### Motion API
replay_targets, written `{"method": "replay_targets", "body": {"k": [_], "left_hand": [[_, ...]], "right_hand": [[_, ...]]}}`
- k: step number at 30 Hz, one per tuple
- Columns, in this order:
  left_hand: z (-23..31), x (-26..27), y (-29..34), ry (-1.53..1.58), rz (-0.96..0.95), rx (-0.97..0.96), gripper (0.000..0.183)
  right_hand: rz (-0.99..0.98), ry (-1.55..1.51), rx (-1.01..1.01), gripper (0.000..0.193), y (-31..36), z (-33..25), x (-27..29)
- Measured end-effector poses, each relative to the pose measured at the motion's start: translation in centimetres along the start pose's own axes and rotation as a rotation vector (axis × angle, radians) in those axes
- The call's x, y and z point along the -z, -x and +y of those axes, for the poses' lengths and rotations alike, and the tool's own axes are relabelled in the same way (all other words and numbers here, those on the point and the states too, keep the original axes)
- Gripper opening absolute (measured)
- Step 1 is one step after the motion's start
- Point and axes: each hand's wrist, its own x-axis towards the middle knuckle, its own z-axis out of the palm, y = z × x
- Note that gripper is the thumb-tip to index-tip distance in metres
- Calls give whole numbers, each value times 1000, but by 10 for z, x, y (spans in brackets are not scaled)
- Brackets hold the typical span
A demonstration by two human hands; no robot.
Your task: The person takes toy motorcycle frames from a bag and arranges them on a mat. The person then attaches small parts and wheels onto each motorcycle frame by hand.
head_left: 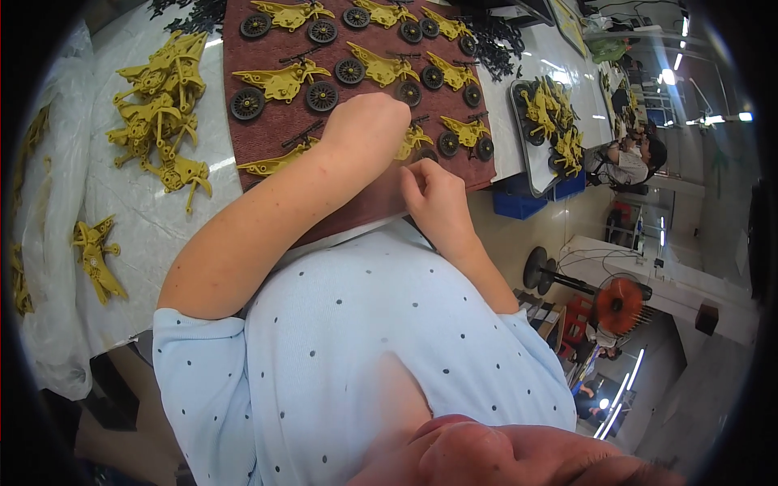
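Rows of yellow toy motorbike bodies [279, 82] with black spoked wheels [322, 96] and black handlebars lie on a maroon cloth [356, 200]. My left hand [369, 130] is curled above the near row, its fingertips hidden behind the hand. Close to it, at the cloth's near edge, my right hand [438, 198] has its fingers bent inward. Between the two hands shows part of a yellow motorbike body [414, 141], with a dark wheel [425, 154] just beyond my right fingers. Whatever either hand grips is covered.
Yellow body parts [166, 105] are heaped on the left, near a clear plastic sheet [57, 202]. Black small parts [493, 44] lie beyond the cloth. On the right stand a tray [531, 174] of motorbikes, a blue bin [519, 204] and a fan [620, 304]. Another person [630, 162] sits farther off.
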Motion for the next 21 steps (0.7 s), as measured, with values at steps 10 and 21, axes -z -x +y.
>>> {"method": "replay_targets", "body": {"k": [10, 21], "left_hand": [[1, 4, -4, -21, -79, 11, 10], [5, 65, 1, 725, -142, 65, 28]], "right_hand": [[-29, 308, 62, 16, -18, -5, -9], [126, -259, 66, 26, -12, -30, 32]]}}
